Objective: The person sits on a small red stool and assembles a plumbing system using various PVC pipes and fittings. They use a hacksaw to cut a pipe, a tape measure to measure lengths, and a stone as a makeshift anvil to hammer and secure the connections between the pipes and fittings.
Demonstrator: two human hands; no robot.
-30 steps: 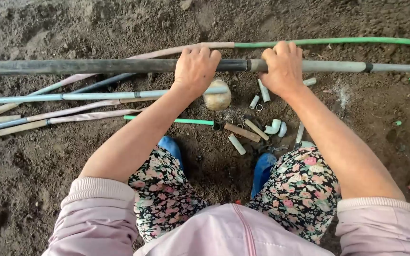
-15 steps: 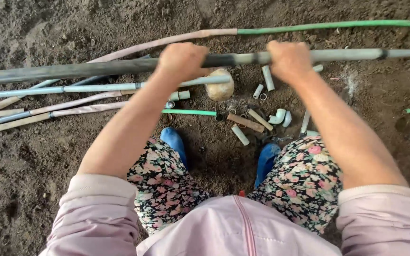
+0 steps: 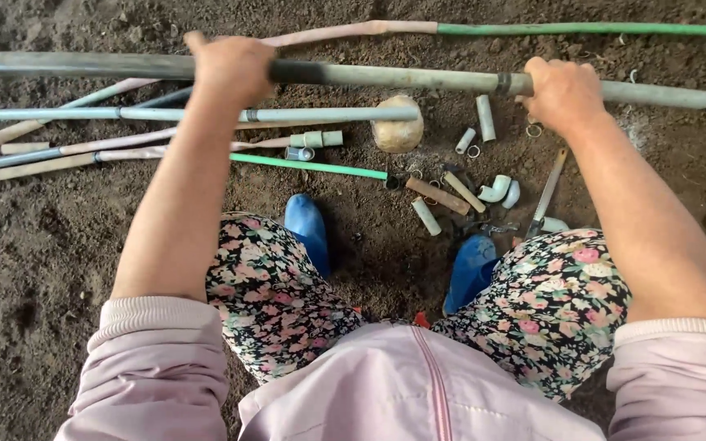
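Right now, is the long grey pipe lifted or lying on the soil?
Lifted: the left hand and right hand grip the long grey pipe, which crosses above the other pipes.

Both arms stretched forward and down from pink sleeves pushed up to the elbows, forearms bare, wrists nearly straight. Left hand [image 3: 230, 65] closed knuckles-up around the long grey pipe [image 3: 418, 77], fingers curled over the top and out of sight on the far side. Right hand [image 3: 564, 94] clamped on the same pipe well apart from the left, back of the hand facing the camera, thumb tucked under.
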